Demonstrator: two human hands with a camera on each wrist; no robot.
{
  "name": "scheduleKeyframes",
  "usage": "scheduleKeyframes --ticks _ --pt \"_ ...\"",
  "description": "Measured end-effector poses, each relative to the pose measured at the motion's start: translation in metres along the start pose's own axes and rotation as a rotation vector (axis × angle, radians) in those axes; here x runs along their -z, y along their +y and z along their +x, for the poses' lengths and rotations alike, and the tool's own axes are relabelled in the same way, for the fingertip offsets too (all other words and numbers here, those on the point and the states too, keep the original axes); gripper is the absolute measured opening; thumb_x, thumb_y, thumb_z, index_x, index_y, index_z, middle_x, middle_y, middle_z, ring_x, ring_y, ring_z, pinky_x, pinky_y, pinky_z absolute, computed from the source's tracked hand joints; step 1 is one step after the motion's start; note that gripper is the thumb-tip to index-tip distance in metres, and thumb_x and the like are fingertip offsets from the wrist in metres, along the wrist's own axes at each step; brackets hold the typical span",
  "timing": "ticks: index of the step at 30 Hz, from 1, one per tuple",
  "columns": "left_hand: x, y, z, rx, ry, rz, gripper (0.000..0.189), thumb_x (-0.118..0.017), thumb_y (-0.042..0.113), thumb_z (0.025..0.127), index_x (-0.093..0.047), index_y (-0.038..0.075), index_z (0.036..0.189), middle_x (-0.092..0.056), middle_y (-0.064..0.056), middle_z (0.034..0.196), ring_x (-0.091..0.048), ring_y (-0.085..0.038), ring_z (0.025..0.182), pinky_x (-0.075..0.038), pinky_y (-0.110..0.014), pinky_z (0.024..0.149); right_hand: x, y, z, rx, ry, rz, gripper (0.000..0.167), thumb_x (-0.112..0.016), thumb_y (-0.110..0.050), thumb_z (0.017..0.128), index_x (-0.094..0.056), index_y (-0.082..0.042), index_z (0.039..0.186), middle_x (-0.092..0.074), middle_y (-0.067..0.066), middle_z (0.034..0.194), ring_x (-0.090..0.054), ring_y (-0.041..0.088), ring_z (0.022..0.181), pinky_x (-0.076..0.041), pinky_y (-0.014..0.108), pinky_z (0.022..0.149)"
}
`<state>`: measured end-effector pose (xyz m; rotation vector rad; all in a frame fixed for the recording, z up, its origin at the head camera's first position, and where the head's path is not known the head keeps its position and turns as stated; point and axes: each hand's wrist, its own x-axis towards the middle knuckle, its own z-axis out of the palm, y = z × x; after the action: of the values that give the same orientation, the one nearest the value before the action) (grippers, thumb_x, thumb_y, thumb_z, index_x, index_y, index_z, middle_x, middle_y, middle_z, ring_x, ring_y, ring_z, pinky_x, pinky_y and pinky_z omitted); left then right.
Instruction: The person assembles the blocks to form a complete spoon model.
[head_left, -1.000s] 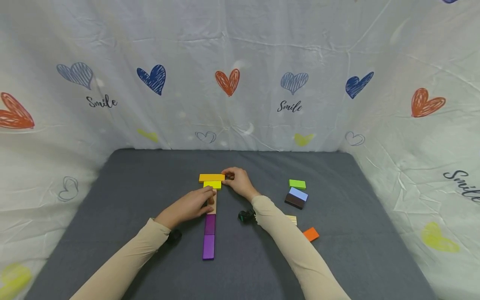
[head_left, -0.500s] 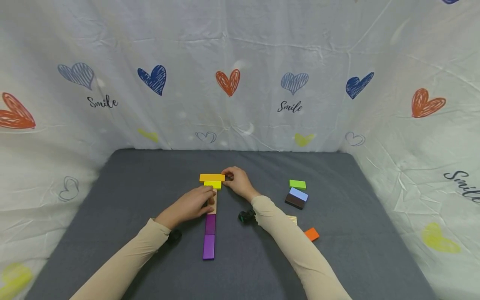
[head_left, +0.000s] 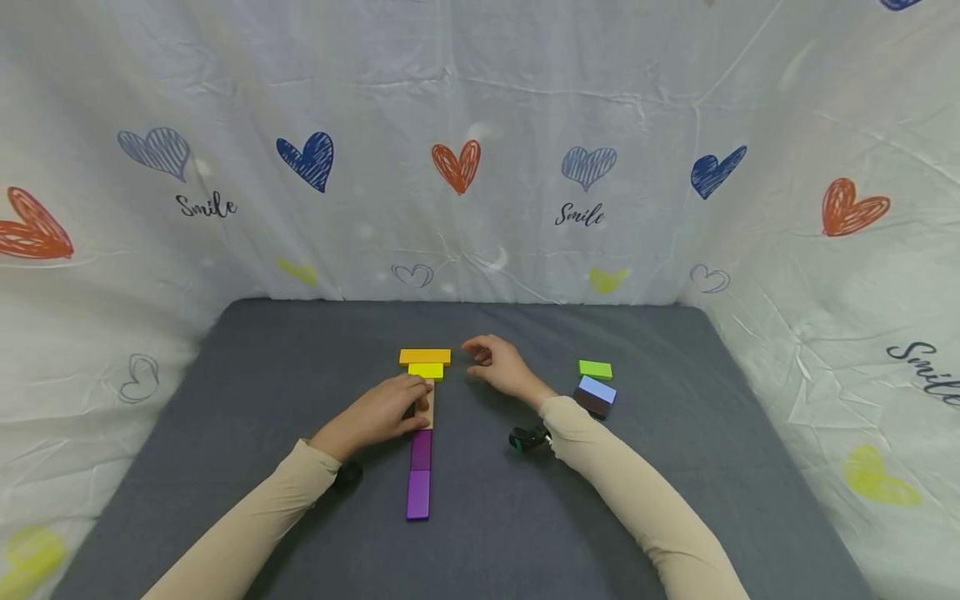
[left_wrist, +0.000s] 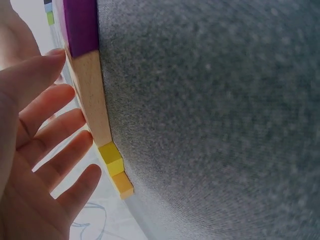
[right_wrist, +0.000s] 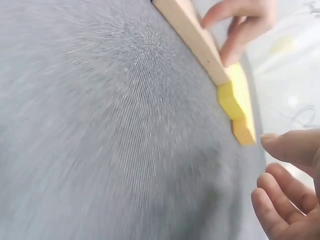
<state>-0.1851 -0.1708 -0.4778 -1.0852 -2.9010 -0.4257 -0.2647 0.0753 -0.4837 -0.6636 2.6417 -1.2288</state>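
Observation:
A line of flat blocks runs away from me in the head view: two purple blocks (head_left: 418, 495), a plain wood block (head_left: 428, 407), a short yellow block (head_left: 427, 372) and a yellow-orange block (head_left: 424, 357) lying crosswise at the far end. My left hand (head_left: 381, 414) rests its fingertips and thumb on the wood block, partly covering it. In the left wrist view, the fingers (left_wrist: 65, 127) are spread and fairly straight along its top. Just right of the crosswise block, my right hand (head_left: 504, 367) hovers with loosely bent fingers and nothing in them.
To the right lie a green block (head_left: 595, 369), a light blue block (head_left: 597, 389) and a dark brown block (head_left: 592, 405), the last two side by side. Grey cloth (head_left: 480, 517) covers the table, and a white printed curtain (head_left: 517, 100) hangs behind it.
My right hand has let go of the yellow-orange block's end and moved right. Its sleeve now hides the striped pale block and the orange block. My left hand stays put.

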Motion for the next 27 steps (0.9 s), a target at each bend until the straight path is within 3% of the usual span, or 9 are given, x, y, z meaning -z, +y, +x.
scheduleKeyframes --ticks 6,11,17,23,27 --pt "-0.001 -0.002 0.0 -0.018 0.016 0.019 0.021 -0.076 0.031 0.087 -0.067 0.014 0.096 -0.067 -0.006 0.124 -0.062 -0.023 0.112 -0.052 -0.04 0.098 0.039 0.02 -0.03 0.017 0.02 0.032 0.042 -0.07 -0.011 0.091 -0.061 -0.01 0.132 -0.063 0.013 0.128 -0.061 0.027 0.114 -0.052 0.044 0.099" --pt "-0.002 -0.003 0.0 -0.029 0.031 0.021 0.021 -0.077 0.03 0.087 -0.067 0.014 0.096 -0.067 -0.005 0.12 -0.062 -0.022 0.108 -0.053 -0.039 0.095 0.08 0.043 -0.057 0.004 0.088 0.017 0.043 -0.07 -0.014 0.092 -0.059 -0.009 0.134 -0.062 0.015 0.13 -0.061 0.033 0.117 -0.052 0.048 0.099" --pt "-0.003 -0.002 -0.001 -0.014 0.034 0.015 0.019 -0.078 0.027 0.086 -0.067 0.015 0.096 -0.067 -0.004 0.122 -0.062 -0.021 0.108 -0.054 -0.037 0.093 0.121 0.077 -0.089 -0.068 0.136 0.022 0.046 -0.067 -0.019 0.095 -0.055 -0.008 0.138 -0.057 0.017 0.137 -0.056 0.038 0.124 -0.048 0.052 0.104" --pt "-0.002 -0.002 -0.001 -0.001 0.027 0.014 0.018 -0.077 0.026 0.087 -0.067 0.015 0.097 -0.066 -0.004 0.126 -0.062 -0.021 0.112 -0.054 -0.037 0.095 0.142 0.106 -0.115 -0.107 0.165 0.014 0.049 -0.066 -0.023 0.096 -0.053 -0.011 0.142 -0.055 0.016 0.14 -0.054 0.035 0.127 -0.046 0.052 0.105" --pt "-0.003 -0.002 -0.002 0.002 0.025 0.012 0.018 -0.076 0.027 0.087 -0.067 0.015 0.097 -0.066 -0.004 0.125 -0.061 -0.02 0.112 -0.054 -0.037 0.095 0.146 0.117 -0.129 -0.113 0.129 0.015 0.048 -0.067 -0.025 0.095 -0.056 -0.013 0.14 -0.059 0.014 0.133 -0.057 0.032 0.121 -0.052 0.04 0.1"
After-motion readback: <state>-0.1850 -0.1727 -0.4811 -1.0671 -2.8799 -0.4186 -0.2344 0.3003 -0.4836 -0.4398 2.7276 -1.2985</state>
